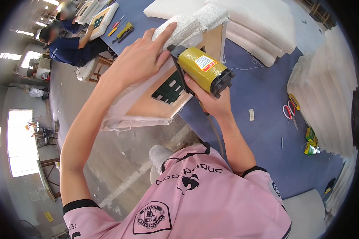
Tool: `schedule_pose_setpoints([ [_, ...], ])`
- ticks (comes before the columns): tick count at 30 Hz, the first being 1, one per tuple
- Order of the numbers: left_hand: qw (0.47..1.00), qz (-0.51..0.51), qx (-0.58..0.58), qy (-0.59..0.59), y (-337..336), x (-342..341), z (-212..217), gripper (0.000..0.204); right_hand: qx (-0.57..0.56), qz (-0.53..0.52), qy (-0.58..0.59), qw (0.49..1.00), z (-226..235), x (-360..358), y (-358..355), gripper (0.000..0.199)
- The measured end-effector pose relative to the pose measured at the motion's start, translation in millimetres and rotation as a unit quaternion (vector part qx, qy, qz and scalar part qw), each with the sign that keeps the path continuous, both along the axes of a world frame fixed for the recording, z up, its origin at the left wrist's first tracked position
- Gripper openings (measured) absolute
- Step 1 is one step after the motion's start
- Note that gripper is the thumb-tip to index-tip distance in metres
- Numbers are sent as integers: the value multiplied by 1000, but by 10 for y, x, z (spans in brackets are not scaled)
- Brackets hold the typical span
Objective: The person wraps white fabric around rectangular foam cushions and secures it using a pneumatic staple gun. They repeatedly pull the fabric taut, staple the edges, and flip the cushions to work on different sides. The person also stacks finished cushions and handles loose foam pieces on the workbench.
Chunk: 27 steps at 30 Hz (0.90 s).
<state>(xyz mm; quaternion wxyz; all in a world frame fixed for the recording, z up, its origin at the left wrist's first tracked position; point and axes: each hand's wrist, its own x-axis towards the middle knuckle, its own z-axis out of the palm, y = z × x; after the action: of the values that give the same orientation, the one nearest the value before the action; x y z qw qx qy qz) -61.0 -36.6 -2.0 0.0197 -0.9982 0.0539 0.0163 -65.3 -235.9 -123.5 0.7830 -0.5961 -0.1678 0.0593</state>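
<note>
Yellow staple gun (203, 67) gripped in right hand (209, 101)

Head view, steeply down, close

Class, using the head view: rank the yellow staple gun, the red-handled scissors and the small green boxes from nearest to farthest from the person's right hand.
1. Yellow staple gun: gripped in the right hand, against the wooden frame.
2. Red-handled scissors: on the blue table, to the right.
3. Small green boxes: further right and lower, near the white fabric stack.
</note>
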Motion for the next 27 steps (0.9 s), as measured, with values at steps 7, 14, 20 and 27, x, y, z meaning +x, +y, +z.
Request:
schedule_pose_setpoints([
  [7,999,-31,-2,-20,18,-19,-45,82,-12,9,-30,999,-80,-1,-31,28],
  [14,1000,12,0,11,-148,7,21,103,-31,18,-28,999,-110,-78,-40,29],
  [20,984,-95,-122,84,311,92,149,111,-56,67,-23,996,-54,-111,-14,34],
  [27,881,212,-360,223,710,-3,100,78,-88,72,-153,982,-138,-357,104,25],
])
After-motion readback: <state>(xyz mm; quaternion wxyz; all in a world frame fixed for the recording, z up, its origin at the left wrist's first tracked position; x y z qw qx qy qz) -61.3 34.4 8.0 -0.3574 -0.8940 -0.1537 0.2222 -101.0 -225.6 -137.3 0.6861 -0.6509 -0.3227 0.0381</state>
